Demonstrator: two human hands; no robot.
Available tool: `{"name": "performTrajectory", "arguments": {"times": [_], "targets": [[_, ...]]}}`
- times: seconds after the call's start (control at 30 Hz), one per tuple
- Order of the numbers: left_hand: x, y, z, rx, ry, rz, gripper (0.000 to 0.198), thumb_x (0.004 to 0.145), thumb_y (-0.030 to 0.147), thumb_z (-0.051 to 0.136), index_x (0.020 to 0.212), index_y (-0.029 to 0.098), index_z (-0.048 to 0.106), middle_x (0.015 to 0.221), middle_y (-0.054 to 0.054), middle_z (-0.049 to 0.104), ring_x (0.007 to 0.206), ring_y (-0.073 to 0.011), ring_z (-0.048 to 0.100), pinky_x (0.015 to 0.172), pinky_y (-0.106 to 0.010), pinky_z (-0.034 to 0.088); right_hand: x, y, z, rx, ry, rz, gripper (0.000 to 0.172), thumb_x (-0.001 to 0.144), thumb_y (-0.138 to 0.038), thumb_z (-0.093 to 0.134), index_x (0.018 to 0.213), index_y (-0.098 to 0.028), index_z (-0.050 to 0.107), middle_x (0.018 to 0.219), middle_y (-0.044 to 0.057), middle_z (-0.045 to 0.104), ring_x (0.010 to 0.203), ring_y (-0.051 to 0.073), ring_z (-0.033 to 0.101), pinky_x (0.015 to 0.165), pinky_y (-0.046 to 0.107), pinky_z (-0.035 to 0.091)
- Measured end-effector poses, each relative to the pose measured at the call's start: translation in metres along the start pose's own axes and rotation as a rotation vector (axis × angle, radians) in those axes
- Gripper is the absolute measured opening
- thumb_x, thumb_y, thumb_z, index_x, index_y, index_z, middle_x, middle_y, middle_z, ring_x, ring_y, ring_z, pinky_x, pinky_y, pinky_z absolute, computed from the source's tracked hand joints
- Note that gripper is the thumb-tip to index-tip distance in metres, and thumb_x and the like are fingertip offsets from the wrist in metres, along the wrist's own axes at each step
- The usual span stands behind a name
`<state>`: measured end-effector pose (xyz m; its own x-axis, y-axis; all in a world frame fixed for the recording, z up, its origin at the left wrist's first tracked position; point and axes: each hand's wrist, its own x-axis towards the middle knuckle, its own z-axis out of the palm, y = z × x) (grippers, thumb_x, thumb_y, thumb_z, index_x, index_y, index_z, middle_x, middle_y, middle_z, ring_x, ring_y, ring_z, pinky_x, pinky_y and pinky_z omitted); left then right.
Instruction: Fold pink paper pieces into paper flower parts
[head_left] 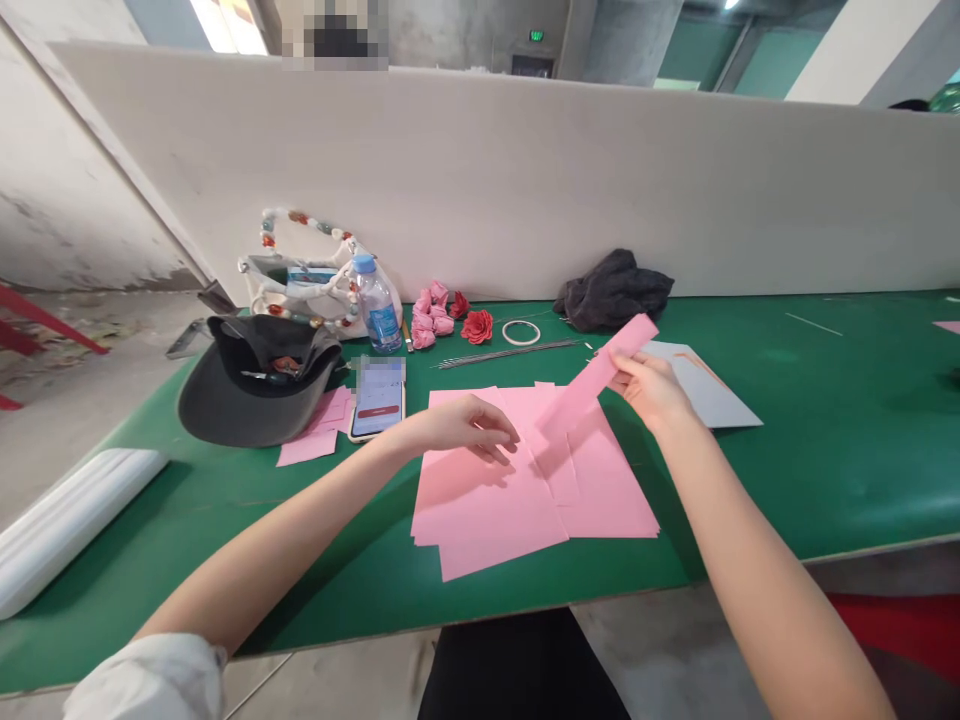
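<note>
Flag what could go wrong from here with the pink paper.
The left hand rests on loose, overlapping pink paper sheets, so they could slide out of line. The pink paper strip pinched in the right hand could crease or tear. The water bottle stands upright just behind the phone; if knocked, it could fall onto the phone or paper.

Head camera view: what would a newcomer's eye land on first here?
The bright pink paper sheets spread across the green workbench stand out first, with the left hand just over them and the right hand raising a long pink strip. Farther back, against the pale partition, sit pink and red paper roses beside a water bottle.
</note>
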<state>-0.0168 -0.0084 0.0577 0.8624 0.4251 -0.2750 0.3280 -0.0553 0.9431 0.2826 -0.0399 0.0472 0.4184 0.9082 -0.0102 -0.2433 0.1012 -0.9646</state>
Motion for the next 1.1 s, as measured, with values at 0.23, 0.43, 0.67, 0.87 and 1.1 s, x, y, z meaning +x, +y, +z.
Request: {"name": "performTrajectory", "arguments": {"times": [0.23,0.43,0.67,0.87,1.1], "targets": [[0.005,-0.002,0.018,-0.377,-0.041,0.134,0.049,0.088,0.045,0.061,0.130,0.022,0.050,0.128,-0.013,0.060,0.117,-0.0239,0.059,0.101,-0.044,0.044,-0.046,0.030,0.054,-0.050,-0.550,0.162,0.031,0.066,-0.045,0.080,0.079,-0.017,0.072,0.083,0.006,0.074,0.086,0.020,0.069,0.088,0.036,0.050],[0.011,-0.009,0.037,-0.494,0.060,0.122,0.051,0.081,0.041,0.070,0.120,0.014,0.052,0.098,-0.013,0.067,0.087,-0.0223,0.068,0.088,-0.048,0.052,-0.068,0.034,0.085,-0.175,-0.396,0.141,0.045,0.081,-0.053,0.063,0.115,-0.023,0.060,0.110,0.007,0.066,0.094,0.019,0.065,0.084,0.033,0.051],[0.014,-0.014,0.046,-0.419,0.212,0.107,0.055,0.082,0.049,0.066,0.122,0.016,0.048,0.088,-0.007,0.064,0.079,-0.0201,0.067,0.081,-0.046,0.055,-0.077,0.030,0.096,-0.457,-0.328,-0.090,0.023,0.085,-0.042,0.054,0.093,-0.020,0.057,0.086,0.002,0.061,0.074,0.015,0.058,0.065,0.025,0.044],[0.015,-0.024,0.054,-0.024,0.376,0.059,0.054,0.094,0.053,0.041,0.136,0.020,0.037,0.120,-0.016,0.058,0.110,-0.0294,0.060,0.087,-0.049,0.052,-0.066,0.036,0.080,-0.854,-0.229,-0.280,0.030,0.084,-0.026,0.042,0.057,-0.020,0.030,0.054,-0.005,0.032,0.055,0.011,0.033,0.055,0.026,0.024],[0.020,-0.048,0.050,1.068,0.632,0.308,0.041,0.093,0.036,0.051,0.125,0.011,0.045,0.142,-0.022,0.036,0.141,-0.0378,0.023,0.109,-0.054,0.032,-0.066,0.055,0.070,-1.080,-0.392,-0.148,0.029,0.080,-0.025,0.045,0.054,-0.020,0.034,0.051,-0.005,0.034,0.052,0.011,0.034,0.054,0.026,0.023]]}}
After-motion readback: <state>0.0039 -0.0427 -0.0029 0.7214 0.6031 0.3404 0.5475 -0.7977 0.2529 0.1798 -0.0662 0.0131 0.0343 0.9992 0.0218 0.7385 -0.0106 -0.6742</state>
